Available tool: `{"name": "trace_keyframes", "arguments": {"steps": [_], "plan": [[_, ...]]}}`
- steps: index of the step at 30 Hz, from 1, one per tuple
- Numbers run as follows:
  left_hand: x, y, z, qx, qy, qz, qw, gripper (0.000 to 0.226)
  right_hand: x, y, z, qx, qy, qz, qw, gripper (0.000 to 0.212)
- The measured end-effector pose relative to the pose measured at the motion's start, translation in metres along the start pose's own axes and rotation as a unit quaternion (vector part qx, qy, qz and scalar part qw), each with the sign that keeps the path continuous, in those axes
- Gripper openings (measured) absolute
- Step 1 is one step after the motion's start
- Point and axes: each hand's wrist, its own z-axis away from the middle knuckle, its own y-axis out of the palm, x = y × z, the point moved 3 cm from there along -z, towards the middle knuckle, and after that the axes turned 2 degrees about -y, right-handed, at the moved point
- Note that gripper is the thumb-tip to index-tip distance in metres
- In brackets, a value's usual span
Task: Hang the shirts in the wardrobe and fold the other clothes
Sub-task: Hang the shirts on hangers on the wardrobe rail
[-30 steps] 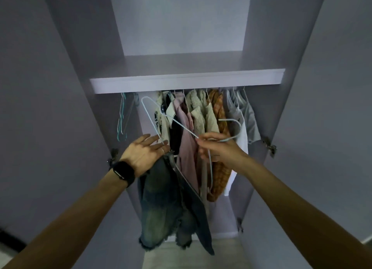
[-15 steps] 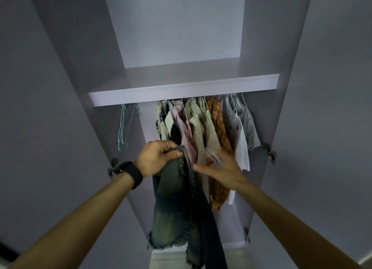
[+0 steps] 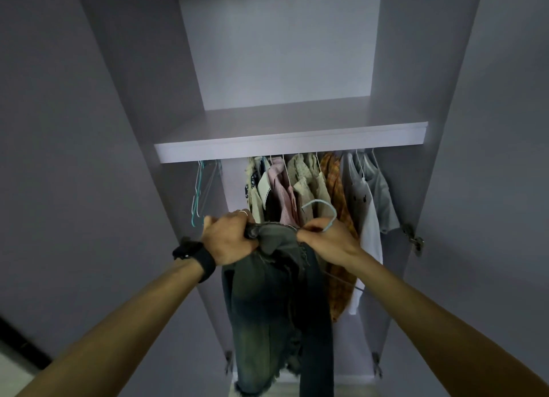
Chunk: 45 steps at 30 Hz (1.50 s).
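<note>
In front of an open wardrobe [image 3: 445, 69], both forearms reach up and forward, the hands meeting just below the hanging rail. The left hand [image 3: 227, 239], with a dark watch [image 3: 193, 255] on its wrist, is a closed fist, fingers [image 3: 237, 242] curled tight around the top edge of a faded denim garment [image 3: 267, 307]. The right hand [image 3: 325, 242] is also closed, pinching the same edge together with a pale blue hanger [image 3: 322, 215], whose hook curves up above the knuckles. The denim hangs straight down between the two arms, its frayed hem near the bottom edge.

Compared with half a second ago, the right hand, then open and spread, has closed on the cloth, the hanger hook now shows clearly, and both hands sit closer together.

Behind them, shirts [image 3: 312, 185] hang in a row under a shelf [image 3: 291, 145] (pink, cream, orange check, white, grey). Spare hangers [image 3: 197, 194] dangle at the left. The rail itself is hidden by the shelf, the hanger's body is covered by denim, and whether it is threaded through the garment cannot be told.
</note>
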Motion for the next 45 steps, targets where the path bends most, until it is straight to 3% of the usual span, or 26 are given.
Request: {"name": "trace_keyframes", "arguments": {"steps": [4,6,10,12,14,17,21,27,34,39,42,45], "plan": [[0.025,-0.012,0.003,-0.01,-0.046,0.064,0.997,0.02,0.003,-0.013,-0.003,0.007,-0.025,-0.001,1.0,0.03],[0.028,-0.018,-0.001,0.025,-0.065,0.138,0.988,0.009,0.003,-0.014,-0.005,0.021,-0.033,0.026,0.999,0.034],[0.021,-0.023,-0.015,0.14,-0.072,0.257,0.954,0.009,-0.005,-0.014,-0.004,0.023,-0.015,0.038,0.999,0.041],[0.017,-0.025,-0.016,0.175,-0.087,0.301,0.933,0.016,-0.011,-0.016,-0.002,0.008,-0.007,0.038,0.999,0.027],[0.014,-0.025,-0.023,0.161,-0.101,0.32,0.928,0.02,-0.013,-0.022,0.004,-0.018,-0.009,0.031,0.999,0.02],[0.007,-0.025,-0.039,0.098,-0.09,0.225,0.965,0.016,-0.015,-0.043,0.018,-0.084,-0.012,-0.023,0.996,0.021],[-0.003,-0.017,-0.055,0.133,-0.091,0.141,0.977,0.02,-0.018,-0.076,0.04,-0.08,0.01,-0.09,0.993,0.017],[-0.019,-0.011,-0.076,0.227,-0.097,0.162,0.955,0.035,-0.029,-0.091,0.057,-0.055,0.02,-0.028,0.998,0.015],[-0.068,-0.002,-0.069,0.228,-0.024,0.206,0.951,0.028,-0.025,-0.051,0.033,-0.058,-0.004,0.081,0.995,0.032],[-0.082,0.002,-0.045,0.198,0.027,0.236,0.951,0.011,-0.008,-0.031,0.016,-0.094,-0.015,-0.012,0.995,0.026],[-0.076,-0.011,-0.044,0.124,0.114,0.097,0.981,0.025,-0.007,-0.03,0.014,-0.108,-0.023,-0.083,0.99,0.017],[-0.072,-0.021,-0.053,0.081,0.168,-0.01,0.982,0.031,0.002,-0.034,0.003,-0.096,-0.054,-0.065,0.992,0.018]]}}
